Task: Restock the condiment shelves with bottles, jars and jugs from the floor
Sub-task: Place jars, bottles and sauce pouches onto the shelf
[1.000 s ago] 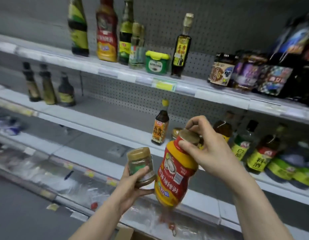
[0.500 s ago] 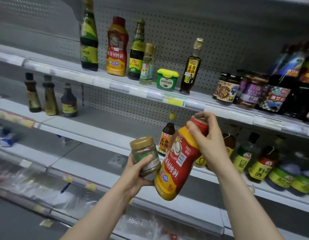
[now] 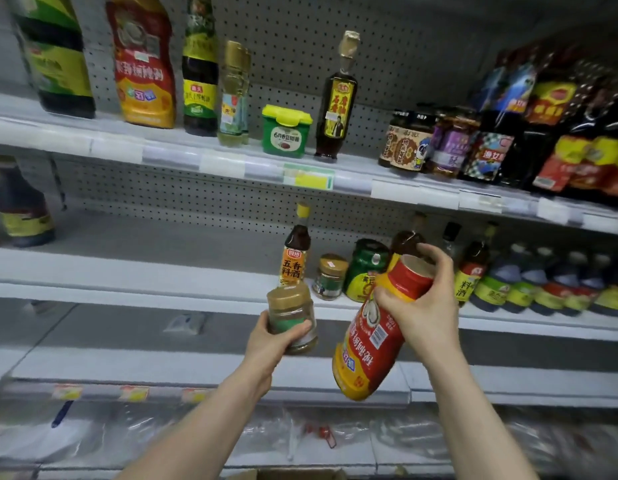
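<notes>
My left hand (image 3: 271, 344) grips a small glass jar (image 3: 293, 317) with a tan lid and green label, held upright in front of the middle shelf (image 3: 127, 282). My right hand (image 3: 423, 306) holds a large red-and-yellow squeeze bottle (image 3: 368, 344) by its red cap end, tilted with its yellow base down and to the left. Both sit just below the middle shelf's front edge. A matching red-and-yellow bottle (image 3: 143, 60) stands on the top shelf (image 3: 210, 161). A similar small jar (image 3: 330, 277) stands on the middle shelf.
The top shelf carries tall bottles, a green tub (image 3: 286, 131) and dark jars (image 3: 404, 140) at right. The middle shelf has a yellow-capped cooking wine bottle (image 3: 295, 247), a green jar (image 3: 364, 270) and several bottles at right. A cardboard box edge (image 3: 293, 474) shows below.
The view has closed in on the shelves. Both hands rose with their loads toward the middle shelf, and the red-and-yellow bottle is turned so its cap points up and right.
</notes>
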